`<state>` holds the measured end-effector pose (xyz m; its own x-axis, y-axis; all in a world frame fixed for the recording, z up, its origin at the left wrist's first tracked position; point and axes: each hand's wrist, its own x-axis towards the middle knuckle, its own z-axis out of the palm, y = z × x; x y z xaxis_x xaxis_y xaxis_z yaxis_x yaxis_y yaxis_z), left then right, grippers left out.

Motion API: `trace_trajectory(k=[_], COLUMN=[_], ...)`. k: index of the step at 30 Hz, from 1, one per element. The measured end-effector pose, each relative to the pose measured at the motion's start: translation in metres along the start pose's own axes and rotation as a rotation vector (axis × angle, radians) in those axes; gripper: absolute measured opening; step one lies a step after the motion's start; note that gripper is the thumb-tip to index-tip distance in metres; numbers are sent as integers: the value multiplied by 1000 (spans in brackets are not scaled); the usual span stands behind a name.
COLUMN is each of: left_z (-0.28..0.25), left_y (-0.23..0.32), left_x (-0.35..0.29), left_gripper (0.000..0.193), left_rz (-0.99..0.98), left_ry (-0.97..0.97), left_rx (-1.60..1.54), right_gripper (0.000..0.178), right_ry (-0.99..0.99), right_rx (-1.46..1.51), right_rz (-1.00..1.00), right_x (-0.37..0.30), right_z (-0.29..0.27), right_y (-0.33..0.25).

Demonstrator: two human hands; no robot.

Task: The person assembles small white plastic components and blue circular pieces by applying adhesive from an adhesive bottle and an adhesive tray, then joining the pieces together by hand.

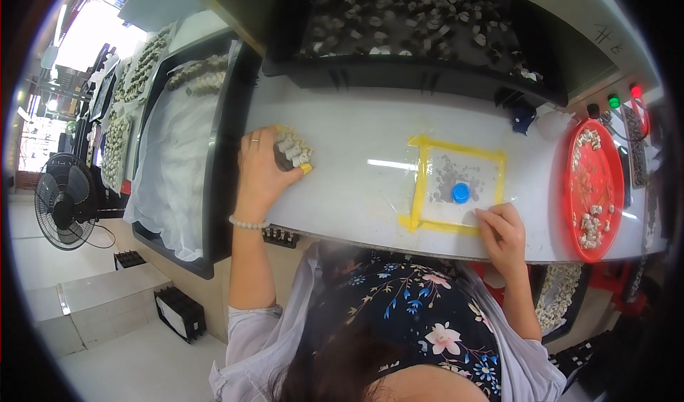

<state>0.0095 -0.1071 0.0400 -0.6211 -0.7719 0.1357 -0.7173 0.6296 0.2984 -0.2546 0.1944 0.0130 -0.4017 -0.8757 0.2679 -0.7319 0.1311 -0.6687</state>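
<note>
At the left of the white worktop (pixel 342 117), my left hand (pixel 261 170) curls around a block of small grey-white pieces (pixel 292 149) set in rows. Yellow covers sit on its thumb and a fingertip, and a beaded bracelet circles the wrist. My right hand (pixel 504 237) is closed, thumb and forefinger together, by the lower right of a square of yellow tape (pixel 420 188). Whatever those fingers hold, if anything, is too small to make out. Inside the square, a round blue cap (pixel 461 192) lies on a grey-stained patch (pixel 450 170), apart from my fingers.
A red oval tray (pixel 578 195) with small pale pieces stands at the right. Above the worktop, a black tray (pixel 399 71) holds many loose pieces. Left of my left hand is a black tray (pixel 214 210) lined with white sheeting. A black fan (pixel 64 201) stands farther left.
</note>
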Motion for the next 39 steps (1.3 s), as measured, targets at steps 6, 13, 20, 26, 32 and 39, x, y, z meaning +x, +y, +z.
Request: trace_trajectory(k=[6,13,20,26,32,39], left_z=[7,8,4,-102,-135,-98], left_y=[-4,17,33,-4,-189,-249], left_x=[-1,2,-23,-9,87,145], left_gripper=[70,57,61,62,61,64], left_rz=[50,8,78,-189,-269,-361], left_ry=[60,30,121,216,379,256], left_rx=[-82,-170,-177,-188,57,100], right_gripper=[19,17,17,19,16,16], right_ry=[6,10,3,24,16,29], right_rx=[21,39,52,51,35,-9], right_rz=[9,4,8,30,-6,31], right_x=[1,-3,-4,-3,-2,-4], right_z=[0,-1,1,1,2,4], right_y=[-1,3,2,4,2,3])
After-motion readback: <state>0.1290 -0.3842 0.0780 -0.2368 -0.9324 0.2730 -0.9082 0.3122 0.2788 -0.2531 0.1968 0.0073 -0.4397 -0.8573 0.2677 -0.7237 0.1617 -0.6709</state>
